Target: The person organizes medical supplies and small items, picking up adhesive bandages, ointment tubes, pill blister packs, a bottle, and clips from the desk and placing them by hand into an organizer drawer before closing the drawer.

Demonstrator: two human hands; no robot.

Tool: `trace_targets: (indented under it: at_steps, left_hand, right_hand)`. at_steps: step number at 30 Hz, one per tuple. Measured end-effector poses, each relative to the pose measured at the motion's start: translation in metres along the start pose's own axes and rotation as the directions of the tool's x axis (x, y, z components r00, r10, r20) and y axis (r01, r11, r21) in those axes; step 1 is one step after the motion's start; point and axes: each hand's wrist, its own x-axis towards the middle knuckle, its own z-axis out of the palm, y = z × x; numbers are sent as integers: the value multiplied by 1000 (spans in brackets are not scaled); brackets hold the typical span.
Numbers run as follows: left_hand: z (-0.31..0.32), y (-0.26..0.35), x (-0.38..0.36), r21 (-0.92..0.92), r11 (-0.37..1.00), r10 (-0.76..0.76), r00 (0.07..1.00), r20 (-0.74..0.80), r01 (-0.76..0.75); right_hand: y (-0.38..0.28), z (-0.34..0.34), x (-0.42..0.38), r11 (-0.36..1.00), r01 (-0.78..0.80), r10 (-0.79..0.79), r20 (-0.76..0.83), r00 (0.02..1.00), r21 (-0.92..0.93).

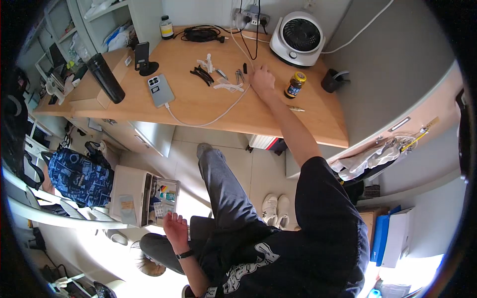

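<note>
My right hand (262,82) rests at the back of the wooden desk (198,110), fingers curled down beside a white cable (222,115). Whatever it may hold is hidden beneath the fingers. To its left lie a small black piece (245,68), small metal tools (239,76), white strips (228,86) and black clip-like pieces (201,76). A dark jar with a yellow lid (295,85) stands to its right. Low on the left, my left hand (176,231) hangs beside an open drawer (164,201), fingers loosely bent and nothing visible in them.
A phone (160,90) is plugged into the white cable. Around the desk are a black tumbler (106,78), a phone stand (144,59), coiled black cable (201,34), a white fan (299,38) and a black cup (333,81). A backpack (79,174) sits left; shoes (276,210) stand below.
</note>
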Motion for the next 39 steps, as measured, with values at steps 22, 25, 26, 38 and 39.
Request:
trace_targets:
  at_steps: [22, 25, 26, 38, 39]
  left_hand:
    - [207, -34, 35, 593, 529, 358, 793, 493, -607]
    - [259, -53, 45, 573, 240, 379, 620, 687, -783]
    - [256, -55, 60, 542, 148, 375, 554, 743, -827]
    - [85, -48, 16, 712, 251, 598, 683, 419, -656]
    - [63, -50, 8, 737, 274, 668, 673, 316, -618]
  right_hand:
    - [-97, -83, -116, -847, -524, -428, 466, 774, 92]
    - [-147, -89, -174, -801, -595, -462, 566, 683, 66]
    - [-158, -90, -191, -761, -645, -510, 559, 653, 59]
    - [-205, -2, -327, -388, -879, -824, 531, 196, -277]
    - [-214, 12, -336, -351, -885, -833, 534, 146, -305]
